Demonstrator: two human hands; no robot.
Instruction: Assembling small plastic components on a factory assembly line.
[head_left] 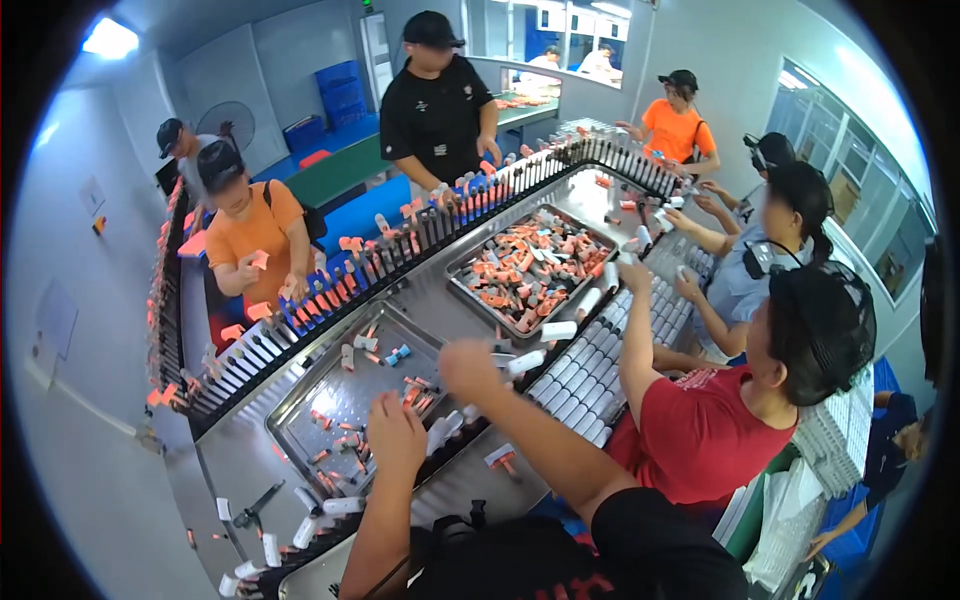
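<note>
Tube point(528, 362): is lying just right of the right hand point(470, 371), past the near tray's point(335, 385) right corner, slanting up rightward.
Hands: left hand point(397, 436) is hovering by that tray's front edge, farther off; cannot tell what either is holding.

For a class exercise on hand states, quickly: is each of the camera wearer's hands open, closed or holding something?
Left hand: cannot be told; its grip is hidden.
Right hand: motion-blurred; whether it holds anything cannot be told.
</note>
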